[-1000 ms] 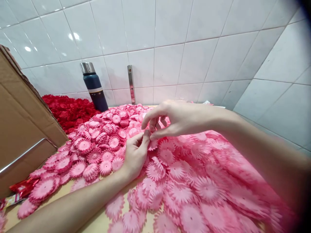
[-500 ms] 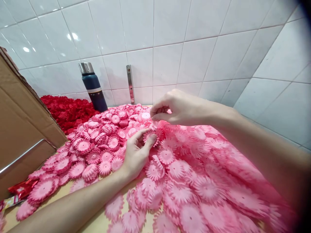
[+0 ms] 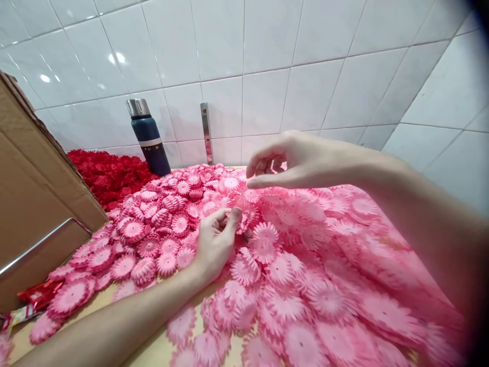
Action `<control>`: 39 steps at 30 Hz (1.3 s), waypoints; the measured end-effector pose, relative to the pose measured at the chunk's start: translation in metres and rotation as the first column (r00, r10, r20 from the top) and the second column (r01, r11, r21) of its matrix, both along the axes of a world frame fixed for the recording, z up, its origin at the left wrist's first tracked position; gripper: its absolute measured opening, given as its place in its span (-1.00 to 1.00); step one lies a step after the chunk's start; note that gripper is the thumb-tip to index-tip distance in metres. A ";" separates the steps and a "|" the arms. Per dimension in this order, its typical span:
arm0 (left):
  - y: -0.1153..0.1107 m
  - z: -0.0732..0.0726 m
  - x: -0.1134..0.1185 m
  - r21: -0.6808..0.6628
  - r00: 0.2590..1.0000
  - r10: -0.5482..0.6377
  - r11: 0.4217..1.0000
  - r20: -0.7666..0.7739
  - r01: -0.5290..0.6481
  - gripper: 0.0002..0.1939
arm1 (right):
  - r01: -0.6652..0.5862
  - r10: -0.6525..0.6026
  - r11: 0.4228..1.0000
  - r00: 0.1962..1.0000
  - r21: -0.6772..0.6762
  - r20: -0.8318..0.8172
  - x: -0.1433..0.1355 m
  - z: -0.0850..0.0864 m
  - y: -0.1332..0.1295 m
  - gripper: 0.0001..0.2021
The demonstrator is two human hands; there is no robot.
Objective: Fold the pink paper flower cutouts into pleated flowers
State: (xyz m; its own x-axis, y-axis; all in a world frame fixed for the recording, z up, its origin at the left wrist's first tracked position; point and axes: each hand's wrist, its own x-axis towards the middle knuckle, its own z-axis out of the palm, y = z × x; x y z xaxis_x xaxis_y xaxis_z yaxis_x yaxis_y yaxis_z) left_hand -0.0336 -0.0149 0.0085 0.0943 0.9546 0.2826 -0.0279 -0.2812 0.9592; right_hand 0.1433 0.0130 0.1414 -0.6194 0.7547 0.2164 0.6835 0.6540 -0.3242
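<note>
Pink fabric flower petals [image 3: 280, 267], round with fringed edges and a small centre hole, lie heaped around both hands. My left hand [image 3: 216, 242] is closed at the middle of the heap, its thumb pressed on a small stack of petals [image 3: 245, 215]. Its fingertips are partly hidden behind the petals. Above and to the right hovers my right hand [image 3: 290, 160], fingers curved, with a small gap between thumb and forefinger. I see nothing in that gap. Pale petals lie just below its thumb.
A dark blue bottle [image 3: 150, 142] with a steel cap stands against the tiled wall [image 3: 267, 46]. Red petals [image 3: 110, 176] are piled behind the cardboard box [image 3: 42, 178] at left. A metal bracket [image 3: 206, 132] is fixed to the wall. Red wrappers [image 3: 40, 295] lie at lower left.
My right hand has moved up and right, away from the left hand, and its pinch has loosened. The left hand stays nearly in place, still holding the petals.
</note>
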 end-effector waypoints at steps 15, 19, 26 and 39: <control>0.003 -0.001 0.000 0.107 0.999 0.036 0.994 -0.033 -0.032 -0.46 | -0.166 0.181 0.979 0.976 -0.121 0.120 -0.026 -0.017 -0.006 -0.89; 0.002 0.002 0.001 0.083 1.000 0.020 0.996 0.004 -0.020 -0.45 | -0.180 0.190 0.979 0.976 -0.099 0.109 -0.027 -0.019 -0.004 -0.77; -0.002 0.007 0.000 0.018 0.980 -0.138 0.990 0.143 0.136 -0.85 | -0.192 0.197 0.980 0.974 -0.056 0.115 -0.023 -0.021 0.001 -0.82; -0.001 0.006 0.001 -0.003 0.991 -0.093 0.996 0.100 0.094 -0.86 | -0.223 0.236 0.968 0.964 -0.112 0.124 -0.020 -0.017 0.001 -0.82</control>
State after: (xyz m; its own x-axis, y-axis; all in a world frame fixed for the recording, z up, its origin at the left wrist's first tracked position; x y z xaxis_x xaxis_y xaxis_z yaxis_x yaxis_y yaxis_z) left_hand -0.0324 -0.0157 0.0147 0.1546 0.9452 0.2877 -0.1497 -0.2654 0.9524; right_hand 0.1233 0.0143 0.1245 -0.7967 0.6021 0.0522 0.5607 0.7687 -0.3078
